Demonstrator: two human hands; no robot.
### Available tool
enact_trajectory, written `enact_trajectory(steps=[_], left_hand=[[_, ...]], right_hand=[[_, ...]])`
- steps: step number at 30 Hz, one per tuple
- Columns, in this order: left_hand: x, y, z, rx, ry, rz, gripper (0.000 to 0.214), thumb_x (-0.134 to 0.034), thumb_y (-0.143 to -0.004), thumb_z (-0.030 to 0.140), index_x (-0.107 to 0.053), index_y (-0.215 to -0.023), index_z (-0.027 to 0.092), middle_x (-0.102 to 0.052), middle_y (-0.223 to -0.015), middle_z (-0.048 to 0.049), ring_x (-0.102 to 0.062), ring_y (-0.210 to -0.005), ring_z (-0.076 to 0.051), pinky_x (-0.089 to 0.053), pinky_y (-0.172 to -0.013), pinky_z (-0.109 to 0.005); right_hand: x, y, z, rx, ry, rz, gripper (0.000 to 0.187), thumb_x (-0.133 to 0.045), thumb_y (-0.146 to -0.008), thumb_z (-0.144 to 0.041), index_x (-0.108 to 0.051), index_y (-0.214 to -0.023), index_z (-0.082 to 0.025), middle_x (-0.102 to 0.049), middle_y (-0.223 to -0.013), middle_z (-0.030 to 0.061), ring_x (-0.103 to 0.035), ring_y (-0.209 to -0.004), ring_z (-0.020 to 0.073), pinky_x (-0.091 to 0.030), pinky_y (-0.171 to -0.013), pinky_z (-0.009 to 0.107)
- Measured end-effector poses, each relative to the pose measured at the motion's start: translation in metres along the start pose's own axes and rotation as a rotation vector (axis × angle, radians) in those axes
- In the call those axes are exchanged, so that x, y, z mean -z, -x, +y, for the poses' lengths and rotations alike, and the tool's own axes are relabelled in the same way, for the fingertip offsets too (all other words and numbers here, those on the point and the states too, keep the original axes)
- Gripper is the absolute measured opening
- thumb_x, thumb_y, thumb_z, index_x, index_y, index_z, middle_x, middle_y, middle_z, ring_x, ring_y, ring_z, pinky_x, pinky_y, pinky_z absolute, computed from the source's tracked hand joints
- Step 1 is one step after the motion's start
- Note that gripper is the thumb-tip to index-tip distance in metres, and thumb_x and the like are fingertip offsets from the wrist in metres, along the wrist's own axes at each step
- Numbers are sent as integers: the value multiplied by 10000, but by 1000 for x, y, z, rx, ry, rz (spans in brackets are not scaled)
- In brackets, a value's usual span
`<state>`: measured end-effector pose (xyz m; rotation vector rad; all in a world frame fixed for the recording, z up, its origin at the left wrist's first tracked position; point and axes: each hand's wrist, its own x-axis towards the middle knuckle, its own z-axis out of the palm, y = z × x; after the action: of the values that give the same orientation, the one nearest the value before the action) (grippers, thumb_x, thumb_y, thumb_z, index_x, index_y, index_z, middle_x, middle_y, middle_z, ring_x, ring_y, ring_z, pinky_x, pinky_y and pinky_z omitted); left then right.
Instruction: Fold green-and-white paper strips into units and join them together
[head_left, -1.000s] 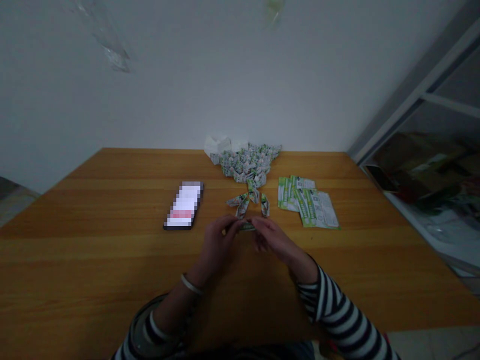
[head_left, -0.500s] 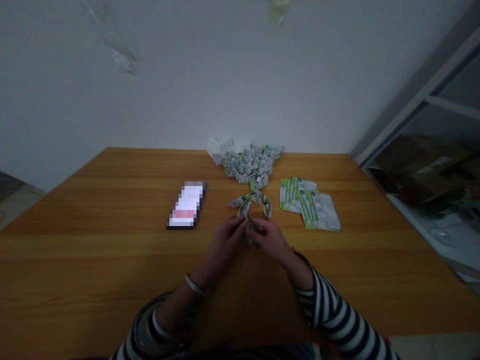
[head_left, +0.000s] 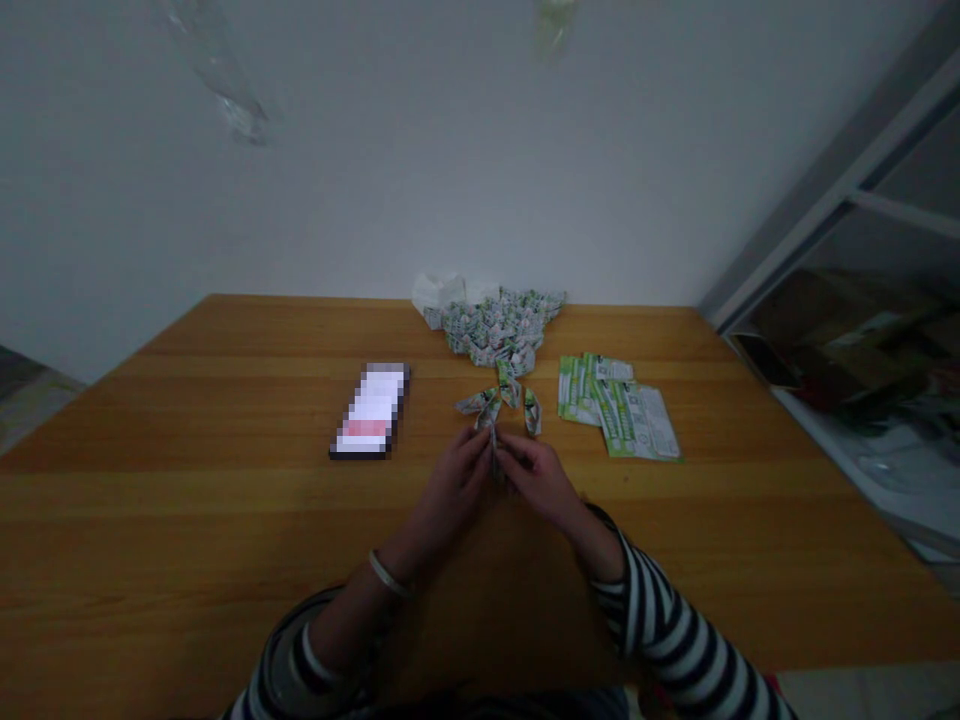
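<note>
Between my fingertips is a small folded piece of printed paper (head_left: pixel 494 452), mostly covered by the fingers. My left hand (head_left: pixel 457 478) pinches it from the left, and my right hand (head_left: pixel 541 478) pinches it from the right. Just beyond the hands lie several folded paper pieces (head_left: pixel 532 411) in white and green print. Behind them, against the wall, spreads a pile of similar folded pieces (head_left: pixel 495 328). Flat green and white printed sheets (head_left: pixel 641 420) overlap each other to the right of the hands.
A phone (head_left: pixel 373 410) with a lit screen rests on the wooden table (head_left: pixel 187 500) to the left. White crumpled paper or tissue (head_left: pixel 437 291) sits by the pile at the wall. A framed glass panel (head_left: pixel 847 270) stands along the table's right side.
My fingers have shifted slightly around the folded paper, which now stands more upright between them. The other things keep their places on the table.
</note>
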<state>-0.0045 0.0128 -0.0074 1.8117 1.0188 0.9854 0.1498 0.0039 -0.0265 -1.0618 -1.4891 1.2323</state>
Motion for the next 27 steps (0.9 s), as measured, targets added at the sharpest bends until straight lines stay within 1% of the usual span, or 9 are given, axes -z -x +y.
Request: enact_trajectory(steps=[2,5,9,12,14,17,20,23,27], left_hand=[[0,1,-2,27,31,-15,311,-456,-924,228,-569,-1210,177,-542,-1103,-97,-564,-1002,-194,-489,-877,-343],[0,3,-6,66,68,-25,390,-515,-871,195,-534,-1260,190,-513,-1129,-90,-582,-985,-185,-517,-835,-327],[-2,5,-7,110,49,45,356,-528,-850,167,-586,-1201,194,-509,-1052,-62,-595,-934,-165,-530,-800,-304],[-3,5,-6,98,-31,114,362,-518,-857,165,-590,-1210,201,-519,-1043,-63,-591,-917,-163,-534,-776,-294],[-3,5,-7,70,-72,113,378,-506,-864,161,-583,-1231,206,-540,-1073,-76,-594,-942,-173,-536,-788,-303],[-1,5,-10,38,-109,77,379,-469,-884,155,-572,-1247,197,-599,-1156,-103,-603,-1027,-203,-516,-885,-366],[-1,5,-14,31,-162,56,425,-461,-866,116,-536,-1280,171,-620,-1233,-123,-595,-1097,-230,-476,-967,-430],[-3,7,-15,0,-186,33,490,-471,-820,65,-512,-1301,151,-620,-1248,-135,-591,-1117,-243,-482,-970,-428],[-5,8,-10,-57,-162,17,508,-480,-820,63,-499,-1314,184,-634,-1221,-112,-603,-1098,-236,-504,-947,-402]], right_hand=[[0,1,-3,24,89,-9,303,-509,-911,-325,-652,-1143,-193,-655,-820,20,-596,-726,160,-492,-663,265],[-1,4,-10,71,352,-17,311,-562,-850,-221,-643,-1150,-205,-664,-885,33,-594,-750,172,-495,-713,294],[-2,8,-16,151,635,51,402,-611,-768,-144,-634,-1164,-212,-594,-1038,87,-560,-958,232,-482,-853,369],[-1,6,-15,221,628,96,424,-608,-775,-131,-630,-1185,-235,-519,-1185,105,-490,-1134,253,-441,-967,406],[2,4,-12,253,582,108,418,-594,-789,-119,-629,-1189,-233,-506,-1229,105,-468,-1185,247,-417,-1011,407],[4,2,-11,256,561,105,357,-516,-861,-129,-623,-1190,-212,-588,-1154,101,-530,-1114,222,-434,-995,398],[2,3,-12,235,606,78,321,-520,-900,-223,-605,-1208,-193,-646,-1111,103,-567,-1065,234,-434,-989,423],[-2,4,-12,198,631,49,294,-501,-928,-290,-605,-1175,-170,-658,-1100,114,-581,-1048,241,-456,-958,414],[-6,6,-14,190,671,75,259,-406,-966,-266,-612,-1082,-161,-662,-1039,118,-596,-985,236,-481,-911,399]])
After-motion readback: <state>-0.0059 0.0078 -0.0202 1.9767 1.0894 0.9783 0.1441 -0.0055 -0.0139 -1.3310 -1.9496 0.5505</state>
